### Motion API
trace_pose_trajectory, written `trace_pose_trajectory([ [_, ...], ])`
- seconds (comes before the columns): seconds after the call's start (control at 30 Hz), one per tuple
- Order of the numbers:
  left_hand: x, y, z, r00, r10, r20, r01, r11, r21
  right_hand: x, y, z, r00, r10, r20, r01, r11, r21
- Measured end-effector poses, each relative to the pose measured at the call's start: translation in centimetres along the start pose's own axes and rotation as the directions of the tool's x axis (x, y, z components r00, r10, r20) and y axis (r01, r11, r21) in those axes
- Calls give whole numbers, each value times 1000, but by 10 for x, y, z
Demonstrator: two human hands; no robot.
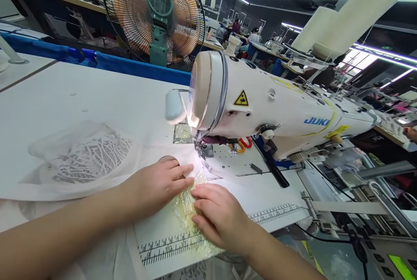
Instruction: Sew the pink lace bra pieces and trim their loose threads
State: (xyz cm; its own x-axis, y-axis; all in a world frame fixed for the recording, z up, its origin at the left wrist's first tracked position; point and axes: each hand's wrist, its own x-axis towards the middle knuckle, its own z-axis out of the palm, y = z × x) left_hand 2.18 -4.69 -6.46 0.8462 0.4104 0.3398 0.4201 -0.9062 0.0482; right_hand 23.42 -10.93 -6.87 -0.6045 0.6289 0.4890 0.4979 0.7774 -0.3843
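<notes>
My left hand [159, 182] lies palm down on thin white fabric [107, 193], its fingers stretched toward the needle area of a sewing machine [254, 97]. Close beside it, my right hand [221, 212] has its fingers bent and drawn together at the fabric's edge, in front of the presser foot [201, 147]. Between both hands, a crinkled clear-yellow tape patch [186, 206] covers part of the table. A lacy white section [97, 158] spreads to the left. The undersides of my fingers are hidden.
Printed ruler scales [172, 245] run along the table's front edge. Right of the needle are red-and-orange handled snips [244, 143] and a black-handled tool [276, 173]. A large fan [159, 10] stands behind the table. Metal fittings [374, 206] stick out at right.
</notes>
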Motion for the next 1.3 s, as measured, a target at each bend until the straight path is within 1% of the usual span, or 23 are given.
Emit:
trace_pose_trajectory([
  [0.1,-1,-8,-2,1000,-1,19,2,998,-57,0,1,0,1000,12,-1,-12,1000,13],
  [0.23,3,-14,-5,999,22,45,-16,991,-130,0,1,1,1000,21,-13,-21,1000,19],
  [0.37,2,-16,-4,1000,-18,16,21,984,-174,1,1,0,1000,20,-7,-20,1000,16],
  [0.47,2,-15,-3,1000,-26,-3,25,981,-193,1,1,0,1000,27,-2,-27,999,18],
  [0.63,6,-14,-4,998,-31,45,37,990,-133,1,1,0,999,36,-3,-36,999,24],
  [0.73,9,-16,-5,997,-38,74,45,994,-100,1,1,0,999,34,-2,-34,999,26],
  [0.87,10,-23,-6,996,-53,70,59,995,-75,1,1,0,999,48,8,-48,998,34],
  [1.07,11,-31,-7,995,-40,96,45,998,-46,1,2,0,998,61,19,-62,997,47],
  [1.3,11,-37,-8,997,-27,72,30,999,-43,1,2,1,998,64,15,-65,996,53],
])
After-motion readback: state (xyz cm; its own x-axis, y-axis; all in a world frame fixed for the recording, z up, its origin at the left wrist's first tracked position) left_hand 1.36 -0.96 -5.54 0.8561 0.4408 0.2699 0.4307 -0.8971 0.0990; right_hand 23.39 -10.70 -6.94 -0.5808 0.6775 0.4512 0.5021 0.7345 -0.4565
